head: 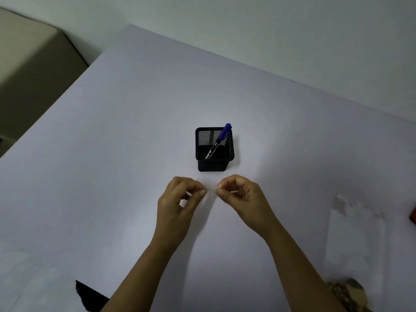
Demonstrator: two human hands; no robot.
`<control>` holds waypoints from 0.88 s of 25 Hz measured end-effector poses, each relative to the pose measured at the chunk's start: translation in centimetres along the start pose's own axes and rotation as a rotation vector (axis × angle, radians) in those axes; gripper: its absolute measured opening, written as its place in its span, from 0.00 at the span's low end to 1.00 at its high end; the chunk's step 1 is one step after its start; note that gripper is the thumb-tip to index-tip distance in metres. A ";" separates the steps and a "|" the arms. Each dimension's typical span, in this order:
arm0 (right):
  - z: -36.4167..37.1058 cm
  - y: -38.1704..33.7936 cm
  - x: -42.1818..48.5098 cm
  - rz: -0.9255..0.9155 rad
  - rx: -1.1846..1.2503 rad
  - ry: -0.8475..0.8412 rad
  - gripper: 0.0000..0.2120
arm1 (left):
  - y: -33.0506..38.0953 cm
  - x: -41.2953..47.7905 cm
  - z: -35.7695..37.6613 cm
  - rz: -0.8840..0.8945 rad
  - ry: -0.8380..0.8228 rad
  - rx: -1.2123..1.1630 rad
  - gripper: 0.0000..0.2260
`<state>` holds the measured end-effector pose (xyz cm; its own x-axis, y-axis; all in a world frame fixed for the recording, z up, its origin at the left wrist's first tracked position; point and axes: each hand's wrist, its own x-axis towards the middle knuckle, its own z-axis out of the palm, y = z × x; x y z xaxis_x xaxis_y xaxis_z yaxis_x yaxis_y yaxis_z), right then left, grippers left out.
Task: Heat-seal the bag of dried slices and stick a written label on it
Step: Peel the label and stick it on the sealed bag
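Pinching faint label (210, 196): left hand (180, 200), right hand (242, 195)

The white counter (135, 131) carries a black mesh pen holder (213, 164) near its middle, a blue pen (222, 136) leaning inside. A clear bag (355, 239) lies flat near the right edge, well apart.

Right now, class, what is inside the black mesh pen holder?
One blue-capped pen leans inside the mesh pen holder, its cap poking above the far rim. Its lower end is lost in the dark bottom.
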<state>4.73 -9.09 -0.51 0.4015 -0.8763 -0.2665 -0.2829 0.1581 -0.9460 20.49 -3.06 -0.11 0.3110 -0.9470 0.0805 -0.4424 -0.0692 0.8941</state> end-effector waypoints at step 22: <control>-7.7 4.2 -8.4 0.014 -0.461 0.553 0.07 | 5.3 -1.1 4.4 -0.530 -0.188 -0.298 0.02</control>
<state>-6.57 -4.55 -0.77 -0.0704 -0.9971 -0.0302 -0.6727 0.0698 -0.7366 14.10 -3.76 2.62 0.2583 -0.8491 -0.4607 -0.0074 -0.4787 0.8780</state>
